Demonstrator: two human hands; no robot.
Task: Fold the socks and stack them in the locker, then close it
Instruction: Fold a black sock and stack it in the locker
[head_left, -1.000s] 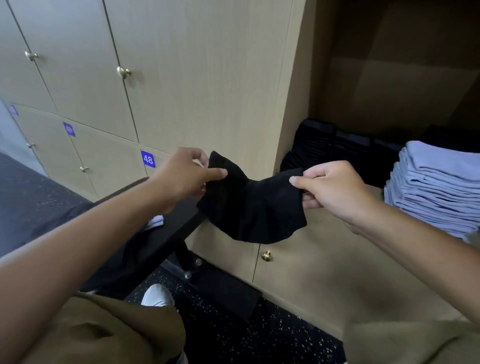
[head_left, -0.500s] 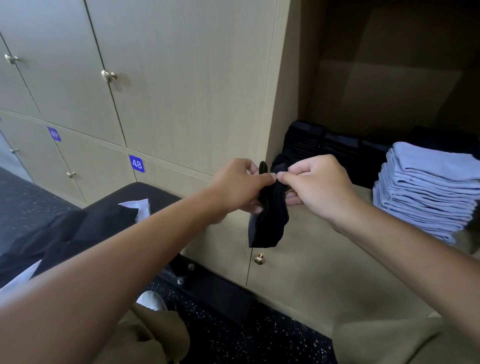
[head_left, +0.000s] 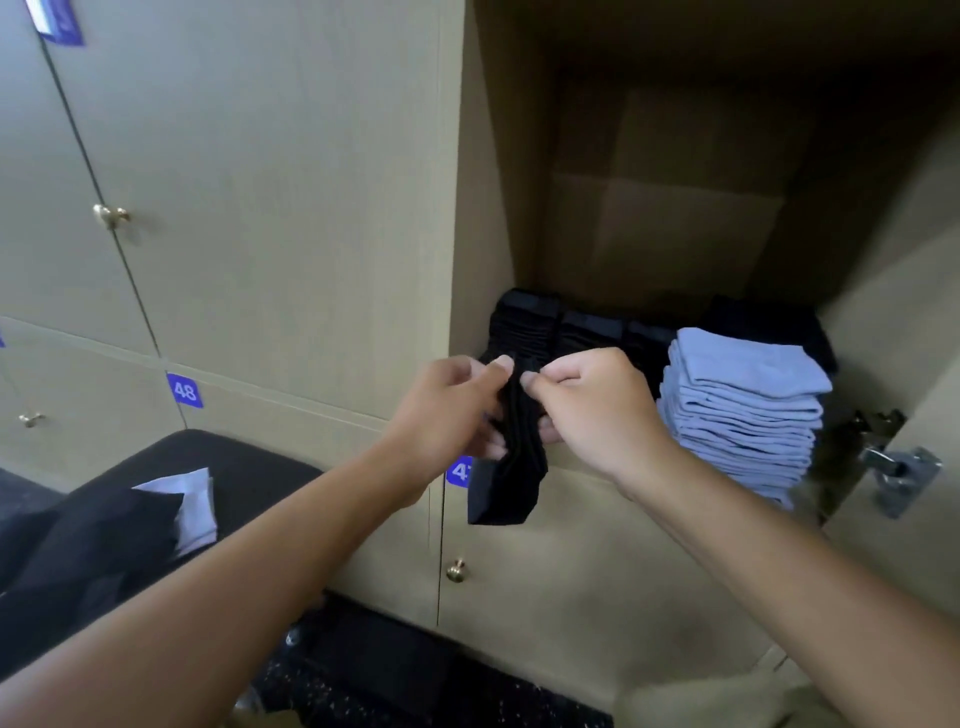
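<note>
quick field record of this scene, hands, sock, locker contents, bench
left hand: pinches the black sock's top edge
right hand: pinches the same edge, beside the left
black sock: folded, hanging down in front of the locker's lower edge
locker: door open, hinge visible at right
light blue stack: folded socks, right side of the locker
black stacks: folded socks, behind and left of the blue stack
bench: dark and light socks lying on it

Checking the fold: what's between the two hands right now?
In the head view, the folded black sock hangs between left hand and right hand, both pinching its top.
</note>
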